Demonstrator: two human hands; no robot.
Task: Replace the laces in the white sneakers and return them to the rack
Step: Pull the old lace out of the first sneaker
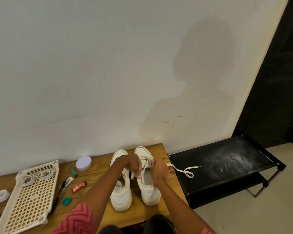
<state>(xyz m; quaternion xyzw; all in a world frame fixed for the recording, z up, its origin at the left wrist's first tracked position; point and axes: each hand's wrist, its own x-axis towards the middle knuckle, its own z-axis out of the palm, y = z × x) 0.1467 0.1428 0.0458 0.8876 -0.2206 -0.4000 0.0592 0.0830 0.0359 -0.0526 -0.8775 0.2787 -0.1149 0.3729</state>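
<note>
Between the two hands, the right white sneaker [146, 179] stands on the wooden table [95, 176]; the left hand [134, 163] pinches its lace [184, 171], the right hand [159, 169] grips another strand. Just left sits the other sneaker [121, 191]; right, a black rack [227, 168].

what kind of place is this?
Likely a home entryway or room corner: a black shoe rack against a plain wall, and a wooden table with sneakers and household clutter.
</note>
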